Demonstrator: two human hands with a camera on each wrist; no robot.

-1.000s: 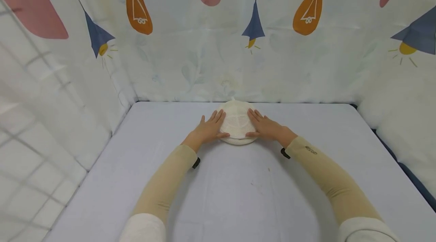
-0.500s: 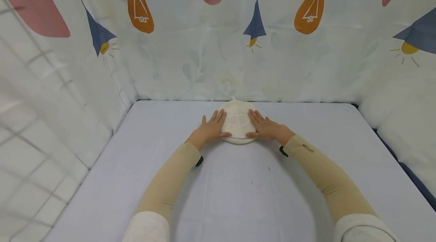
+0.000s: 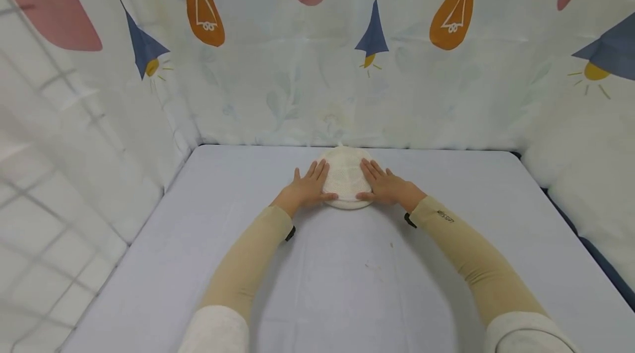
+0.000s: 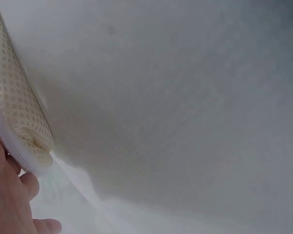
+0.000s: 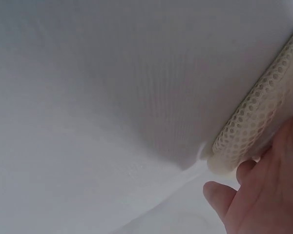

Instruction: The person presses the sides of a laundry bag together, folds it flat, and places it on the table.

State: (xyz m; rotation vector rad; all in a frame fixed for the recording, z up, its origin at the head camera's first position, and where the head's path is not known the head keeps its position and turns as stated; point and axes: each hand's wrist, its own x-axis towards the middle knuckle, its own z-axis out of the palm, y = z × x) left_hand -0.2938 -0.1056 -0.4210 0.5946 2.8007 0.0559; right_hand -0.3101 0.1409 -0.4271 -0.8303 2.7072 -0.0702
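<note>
A rounded cream mesh bag point(image 3: 343, 176) lies at the far edge of the table, with a small loop at its top and a paler band along its near rim. My left hand point(image 3: 303, 188) rests on its left side, fingers straight and pointing away, thumb along the near rim. On the right side my right hand point(image 3: 389, 186) lies the same way, mirrored. Up close in the left wrist view, the bag's mesh wall point(image 4: 17, 92) meets the fingers at a smooth pale edging. Mesh with larger holes point(image 5: 256, 109) shows beside the right hand in the right wrist view.
A white-covered table point(image 3: 342, 287) stretches toward me, with a few small specks on it. A printed curtain point(image 3: 297, 66) with lamps and bulbs stands just behind the bag. White fabric walls point(image 3: 64, 176) close the left and right sides.
Both hands stay on the bag in nearly the same place. The whole head view has shifted very slightly; the bag looks unchanged.
</note>
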